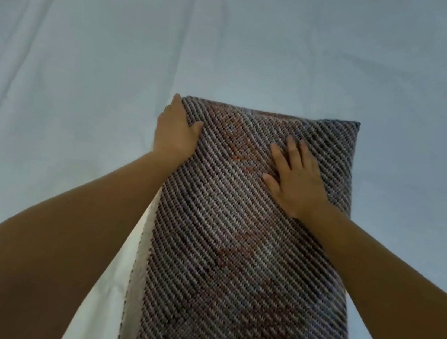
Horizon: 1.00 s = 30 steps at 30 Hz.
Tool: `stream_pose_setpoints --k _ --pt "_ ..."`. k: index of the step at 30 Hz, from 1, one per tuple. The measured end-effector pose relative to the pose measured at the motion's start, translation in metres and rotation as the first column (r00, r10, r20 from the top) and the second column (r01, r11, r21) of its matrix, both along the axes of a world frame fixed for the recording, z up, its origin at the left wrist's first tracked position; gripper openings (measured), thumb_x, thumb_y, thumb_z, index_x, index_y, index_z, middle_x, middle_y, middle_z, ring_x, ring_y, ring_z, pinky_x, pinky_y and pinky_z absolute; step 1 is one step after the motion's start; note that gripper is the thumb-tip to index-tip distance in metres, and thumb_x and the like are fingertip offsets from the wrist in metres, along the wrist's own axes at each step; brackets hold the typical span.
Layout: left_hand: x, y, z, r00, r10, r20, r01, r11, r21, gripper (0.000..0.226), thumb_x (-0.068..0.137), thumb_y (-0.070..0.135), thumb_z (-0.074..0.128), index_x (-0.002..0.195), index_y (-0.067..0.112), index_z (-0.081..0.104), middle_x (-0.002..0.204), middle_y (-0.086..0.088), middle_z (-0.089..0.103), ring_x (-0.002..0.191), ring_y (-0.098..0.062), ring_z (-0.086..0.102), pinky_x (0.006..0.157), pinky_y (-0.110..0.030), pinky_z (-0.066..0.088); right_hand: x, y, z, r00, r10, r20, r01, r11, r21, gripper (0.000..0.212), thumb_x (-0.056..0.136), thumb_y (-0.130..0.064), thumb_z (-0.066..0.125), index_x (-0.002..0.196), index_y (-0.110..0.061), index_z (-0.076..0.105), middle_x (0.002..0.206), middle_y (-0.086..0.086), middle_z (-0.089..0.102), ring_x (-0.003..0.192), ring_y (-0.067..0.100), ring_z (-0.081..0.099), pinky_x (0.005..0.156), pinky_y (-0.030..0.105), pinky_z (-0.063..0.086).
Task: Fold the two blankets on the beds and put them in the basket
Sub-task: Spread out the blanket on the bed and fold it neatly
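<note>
Right hand [297,179] lies flat, palm down, on top of the folded blanket [231,270]. Its fingers are straight and slightly spread and hold nothing. It rests on the far half of the blanket, toward the right-hand side. Left hand [176,131] sits at the blanket's far left corner. Its fingers run straight along the left side edge up to the corner, and the thumb is laid over the top surface. It presses against the fabric; whether any fingertips tuck under the edge cannot be told.

The blanket is a thick knit with diagonal dark and pale stripes and some rust-coloured patches. It is folded into a long rectangle that runs away from the person on the bed sheet [91,38]. The pale sheet is lightly creased and shows on all sides beyond the blanket. A narrow strip of a paler lower layer [144,244] shows along the blanket's near left edge. Both bare forearms reach in from the near side.
</note>
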<state>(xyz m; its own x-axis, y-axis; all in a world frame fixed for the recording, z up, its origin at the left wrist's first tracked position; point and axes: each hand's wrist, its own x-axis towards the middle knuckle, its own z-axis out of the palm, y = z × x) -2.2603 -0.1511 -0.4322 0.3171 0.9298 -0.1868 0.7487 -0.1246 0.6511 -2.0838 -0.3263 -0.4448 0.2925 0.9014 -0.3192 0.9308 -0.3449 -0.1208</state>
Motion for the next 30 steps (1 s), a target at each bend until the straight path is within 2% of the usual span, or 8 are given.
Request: stream_pose_setpoints --k 5,10,13,18,21,23,26,30 --pt "0.007 0.021 -0.004 1.000 -0.015 -0.003 0.015 0.995 0.100 0.026 0.091 0.023 0.054 0.111 0.006 0.053 0.115 -0.017 0.048 0.100 -0.028 0.052 0.085 -0.030 0.040 0.036 0.032 0.006 0.983 -0.128 0.134 0.128 0.992 0.012 0.090 0.080 -0.075 0.027 0.149 -0.022 0.004 0.157 0.017 0.000 0.144 0.033 -0.007 0.111 0.052 -0.012" --pt "0.010 0.041 -0.003 1.000 0.003 -0.012 -0.001 0.982 0.190 0.019 0.092 0.024 0.052 0.104 0.010 0.055 0.113 -0.014 0.050 0.091 -0.024 0.052 0.086 -0.035 0.040 0.067 0.058 0.020 0.948 -0.123 0.293 0.125 0.992 0.011 0.083 0.080 -0.070 0.033 0.120 0.001 0.050 0.132 0.022 0.045 0.132 0.035 0.029 0.110 0.061 0.003" --pt "0.022 0.050 -0.004 0.992 0.079 0.103 -0.087 0.993 0.077 0.020 0.093 0.024 0.049 0.104 0.009 0.052 0.104 -0.007 0.053 0.086 -0.017 0.047 0.078 -0.027 0.037 0.081 0.072 0.023 0.921 -0.193 0.337 0.165 0.980 0.111 0.079 0.083 -0.066 0.029 0.109 0.005 0.054 0.118 0.025 0.053 0.119 0.038 0.042 0.109 0.059 0.012" --pt "0.020 0.050 -0.016 0.986 -0.163 -0.029 0.148 0.950 -0.275 0.044 0.086 0.029 0.059 0.121 0.008 0.043 0.111 -0.008 0.053 0.100 -0.024 0.051 0.091 -0.035 0.043 0.080 0.072 0.006 0.948 -0.269 0.171 0.283 0.957 -0.060 0.069 0.082 -0.067 0.042 0.109 -0.004 0.047 0.109 0.019 0.058 0.107 0.038 0.052 0.107 0.059 0.020" --pt "0.011 0.050 -0.015 0.948 -0.262 -0.182 0.201 0.934 -0.295 0.057 0.075 0.036 0.065 0.122 0.009 0.048 0.117 -0.015 0.055 0.107 -0.032 0.053 0.096 -0.045 0.045 0.077 0.063 -0.001 0.966 -0.236 0.108 0.245 0.967 -0.068 0.073 0.080 -0.067 0.047 0.122 -0.008 0.039 0.119 0.018 0.054 0.113 0.036 0.049 0.109 0.062 0.013" --pt "0.008 0.048 -0.011 0.942 -0.254 -0.218 0.197 0.947 -0.253 0.044 0.071 0.037 0.069 0.101 0.006 0.059 0.102 -0.015 0.059 0.095 -0.031 0.056 0.089 -0.044 0.049 0.080 0.061 0.003 0.966 -0.227 0.127 0.235 0.970 -0.055 0.079 0.077 -0.068 0.051 0.128 -0.009 0.038 0.121 0.017 0.054 0.116 0.035 0.048 0.110 0.060 0.009" --pt "0.006 0.041 0.000 0.978 -0.192 -0.085 0.162 0.947 -0.276 0.024 0.070 0.019 0.070 0.080 0.008 0.052 0.086 -0.014 0.056 0.085 -0.032 0.055 0.082 -0.047 0.050 0.078 0.056 0.013 0.961 -0.177 0.211 0.164 0.983 0.077 0.064 0.076 -0.063 0.058 0.104 -0.006 0.053 0.103 0.016 0.060 0.104 0.034 0.053 0.113 0.051 0.008" --pt "-0.002 0.026 0.019 0.991 -0.131 0.029 0.135 0.967 -0.215 0.026 0.070 0.004 0.064 0.085 0.012 0.044 0.074 0.002 0.045 0.079 -0.021 0.046 0.071 -0.039 0.042 0.058 0.029 0.027 0.962 -0.154 0.226 0.097 0.965 0.245 0.034 0.082 -0.035 0.064 0.088 -0.003 0.054 0.087 0.018 0.059 0.090 0.036 0.054 0.114 0.047 0.015"
